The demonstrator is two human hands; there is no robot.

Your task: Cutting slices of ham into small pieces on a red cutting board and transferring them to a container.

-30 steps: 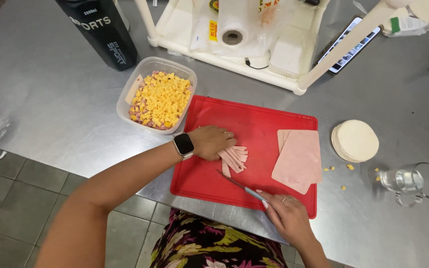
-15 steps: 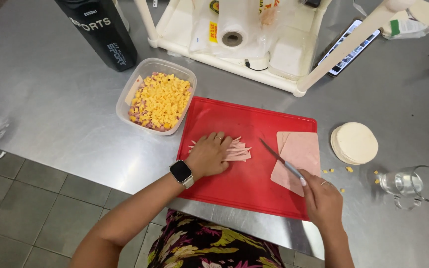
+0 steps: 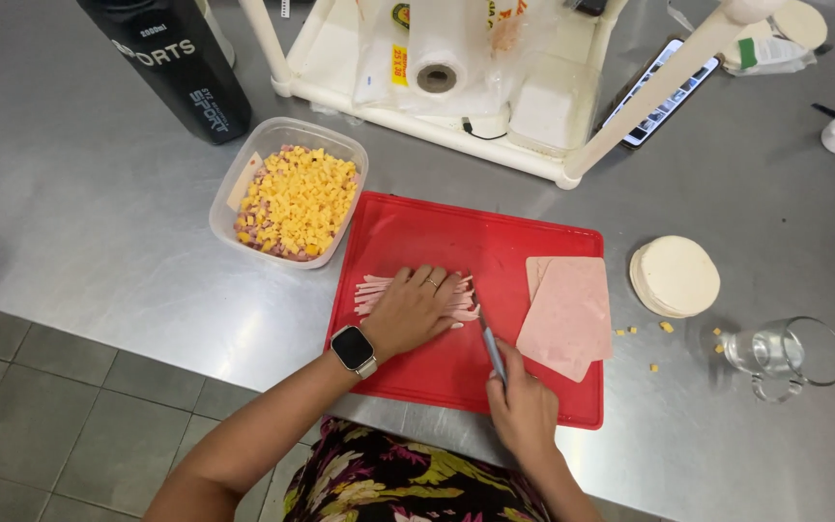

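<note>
Fingers (image 3: 434, 286) flat on ham strips (image 3: 376, 288), knife (image 3: 491, 348) gripped.

Brushed matt steel table (image 3: 99, 222), smooth red plastic cutting board (image 3: 437, 227), clear plastic tub (image 3: 234, 184), glossy glass (image 3: 785, 353)

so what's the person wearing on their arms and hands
Both forearms are bare, with no sleeves in view. The left hand has a thin ring on one finger, and its wrist carries a smartwatch with a square black face and a pale band. The right hand shows no ring, watch or glove.
</note>
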